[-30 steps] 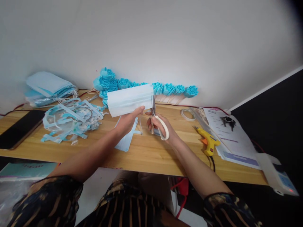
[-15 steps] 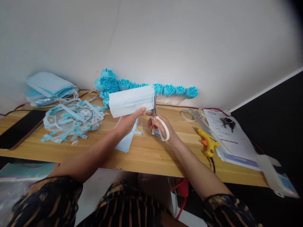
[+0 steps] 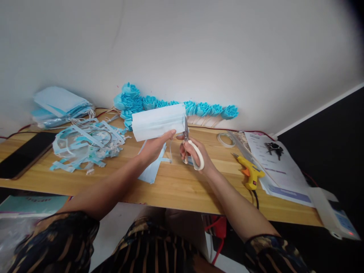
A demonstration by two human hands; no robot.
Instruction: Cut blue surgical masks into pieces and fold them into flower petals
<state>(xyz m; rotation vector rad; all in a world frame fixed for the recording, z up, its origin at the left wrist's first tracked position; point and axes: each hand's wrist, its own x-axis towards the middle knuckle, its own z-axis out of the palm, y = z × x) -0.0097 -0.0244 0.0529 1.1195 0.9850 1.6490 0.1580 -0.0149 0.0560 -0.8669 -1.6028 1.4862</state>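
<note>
My left hand (image 3: 155, 149) pinches the lower edge of a pale blue face mask (image 3: 159, 121), lifted above the table. In my right hand (image 3: 196, 151) are scissors (image 3: 200, 158) with white handles, their blades upright at the mask's right edge. Below my left hand, more flat mask material (image 3: 150, 171) lies on the wood, partly hidden by that hand. Behind the held mask, a row of blue flowers (image 3: 203, 109) on pale sticks lies along the wall.
Cut strips and scraps (image 3: 85, 142) lie at left, with stacked masks (image 3: 59, 104) behind and a phone (image 3: 24, 155) beside. At right are a tape roll (image 3: 226, 140), a yellow glue gun (image 3: 250, 173), papers (image 3: 273, 163), keys (image 3: 274, 148) and a white device (image 3: 331, 212).
The scissor blades and the fingers on the handles have shifted very slightly. The held mask has barely moved; both hands keep their hold.
</note>
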